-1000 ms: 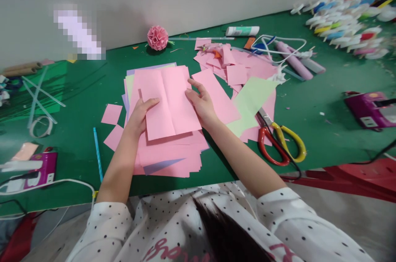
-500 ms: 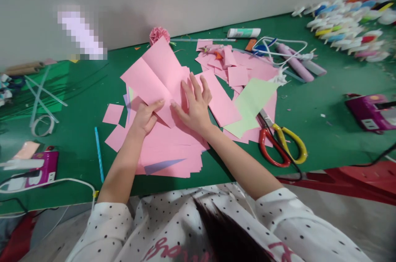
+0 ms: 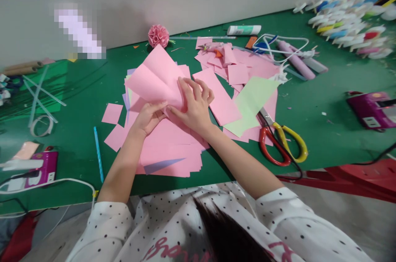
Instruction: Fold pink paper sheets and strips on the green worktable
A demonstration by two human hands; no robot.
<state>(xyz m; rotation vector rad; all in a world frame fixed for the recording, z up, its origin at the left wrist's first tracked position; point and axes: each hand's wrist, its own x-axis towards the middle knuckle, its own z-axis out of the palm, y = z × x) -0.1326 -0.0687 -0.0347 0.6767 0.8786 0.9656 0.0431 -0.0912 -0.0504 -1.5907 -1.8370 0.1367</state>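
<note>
A creased pink paper sheet (image 3: 156,75) is lifted off a stack of pink paper (image 3: 168,150) on the green table (image 3: 80,101). My left hand (image 3: 148,118) pinches the sheet's lower corner from the left. My right hand (image 3: 193,105) grips the same sheet from the right, its fingers curled over the paper's edge. The sheet stands tilted up toward the wall, folded along its crease. The two hands almost touch at the sheet's lower point.
Red and yellow scissors (image 3: 283,142) lie right of the stack, beside a pale green sheet (image 3: 252,101) and loose pink squares (image 3: 238,64). A pink paper ball (image 3: 158,35), a glue stick (image 3: 244,29), purple glue guns (image 3: 369,109), a blue stick (image 3: 98,152) and several paper flowers (image 3: 349,22) surround them.
The flat pink sheet was lifted off the stack and turned up toward the wall. My right hand moved from its right edge onto it and now curls its fingers over the fold.
</note>
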